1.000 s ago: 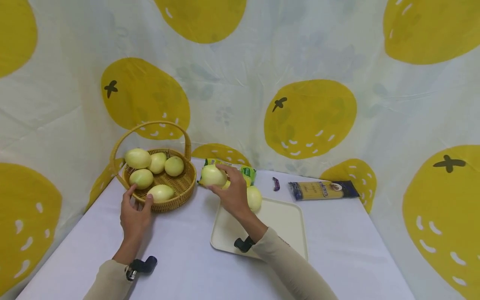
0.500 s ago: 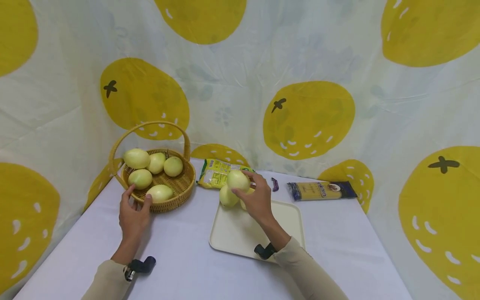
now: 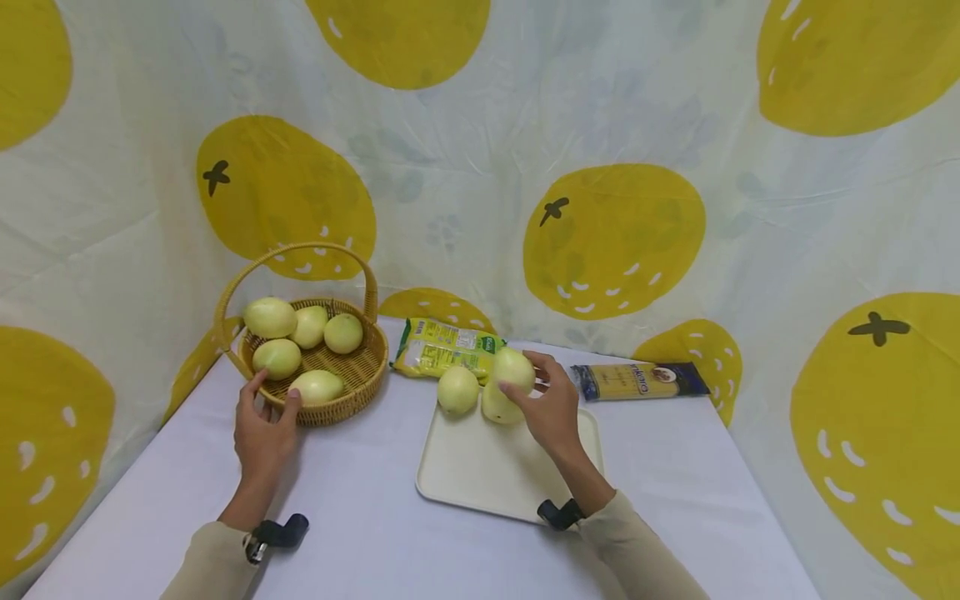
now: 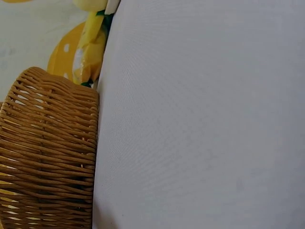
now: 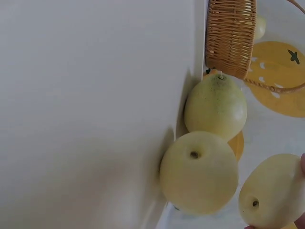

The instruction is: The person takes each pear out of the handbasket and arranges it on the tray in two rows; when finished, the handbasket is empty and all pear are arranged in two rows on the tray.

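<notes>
A pale yellow-green melon (image 3: 513, 372) is held between thumb and fingers of my right hand (image 3: 553, 410), above the far side of the cream tray (image 3: 480, 467). Two similar melons sit at that side: the left melon (image 3: 457, 392) and the right melon (image 3: 500, 405), partly hidden by the held one. In the right wrist view, the held melon (image 5: 274, 191) appears beside them. My left hand (image 3: 262, 433) rests at the near rim of the wicker basket (image 3: 358, 392), thumb and forefinger spread, close to the front melon (image 3: 318, 387). Several melons lie inside the basket.
A yellow-green food packet (image 3: 438, 348) lies behind the tray. To the right is a blue-ended pasta packet (image 3: 641, 381). The basket's tall handle (image 3: 300, 250) arches over its contents. A fruit-printed cloth (image 3: 465, 208) hangs behind the white table (image 3: 360, 500).
My right hand has carried the melon rightward from near the yellow-green packet to above the tray, uncovering a melon on the left. The left hand stays at the basket.
</notes>
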The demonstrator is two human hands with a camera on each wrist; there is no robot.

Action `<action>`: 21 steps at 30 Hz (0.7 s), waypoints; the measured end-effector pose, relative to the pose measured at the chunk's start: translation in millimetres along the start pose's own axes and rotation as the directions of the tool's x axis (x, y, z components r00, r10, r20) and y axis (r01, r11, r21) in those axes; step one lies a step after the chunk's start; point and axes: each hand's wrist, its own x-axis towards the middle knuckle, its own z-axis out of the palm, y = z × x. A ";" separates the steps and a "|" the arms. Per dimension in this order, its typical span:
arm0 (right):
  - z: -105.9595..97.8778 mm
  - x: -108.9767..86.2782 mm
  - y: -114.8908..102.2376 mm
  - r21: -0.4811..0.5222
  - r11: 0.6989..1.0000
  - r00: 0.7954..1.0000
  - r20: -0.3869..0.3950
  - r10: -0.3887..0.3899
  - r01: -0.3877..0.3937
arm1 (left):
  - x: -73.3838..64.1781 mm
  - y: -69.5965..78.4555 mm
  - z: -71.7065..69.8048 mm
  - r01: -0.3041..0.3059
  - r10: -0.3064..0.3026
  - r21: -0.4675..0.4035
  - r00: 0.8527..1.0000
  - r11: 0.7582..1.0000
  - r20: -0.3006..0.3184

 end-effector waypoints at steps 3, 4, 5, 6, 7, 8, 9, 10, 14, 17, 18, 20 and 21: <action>-6.4 -0.6 2.4 -0.007 1.000 1.000 -0.019 0.006 -0.006 | 0.4 -0.1 0.0 0.000 0.000 -0.003 1.000 1.000 0.001; -8.3 -0.7 3.2 -0.008 1.000 1.000 -0.025 0.009 -0.009 | 0.6 0.0 0.1 -0.001 0.001 -0.004 1.000 1.000 0.002; -10.1 -0.9 4.1 -0.013 1.000 0.999 -0.028 0.017 -0.017 | 0.7 0.1 0.2 -0.001 0.001 -0.004 1.000 1.000 0.002; -11.7 -0.9 5.6 -0.016 1.000 0.999 -0.030 0.022 -0.022 | 0.7 0.4 0.3 0.000 0.000 -0.003 1.000 1.000 0.001; -13.1 -1.1 7.2 -0.018 0.999 0.999 -0.031 0.026 -0.027 | 0.5 0.8 0.4 0.001 -0.001 0.000 1.000 1.000 -0.002; -14.6 -1.5 8.6 -0.021 0.999 0.999 -0.030 0.034 -0.034 | 0.1 1.2 0.4 0.003 -0.003 0.000 1.000 1.000 -0.003; -16.0 -2.0 10.2 -0.025 0.999 0.999 -0.029 0.042 -0.043 | -0.4 1.6 0.4 0.005 -0.005 0.001 1.000 1.000 -0.005; -17.3 -2.8 12.0 -0.032 0.998 0.998 -0.029 0.054 -0.055 | -0.8 1.8 0.3 0.007 -0.007 0.002 1.000 1.000 -0.005; -21.4 -6.3 20.1 -0.059 0.991 0.992 -0.022 0.121 -0.123 | -2.1 2.6 -0.4 0.013 -0.012 0.005 1.000 1.000 -0.005; -23.4 -8.7 25.0 -0.078 0.983 0.986 -0.019 0.164 -0.165 | -1.5 2.3 -0.6 0.010 -0.010 -0.001 1.000 1.000 -0.003; -24.0 -9.3 25.9 -0.086 0.981 0.985 -0.017 0.172 -0.173 | -1.3 2.1 -0.6 0.009 -0.009 -0.003 1.000 1.000 -0.002; -25.3 -10.4 27.1 -0.104 0.977 0.982 -0.011 0.187 -0.188 | -0.8 1.6 -0.5 0.007 -0.007 -0.007 1.000 1.000 0.000; -26.0 -10.9 27.5 -0.112 0.974 0.981 -0.007 0.196 -0.196 | -0.7 1.3 -0.5 0.007 -0.007 -0.010 1.000 1.000 0.001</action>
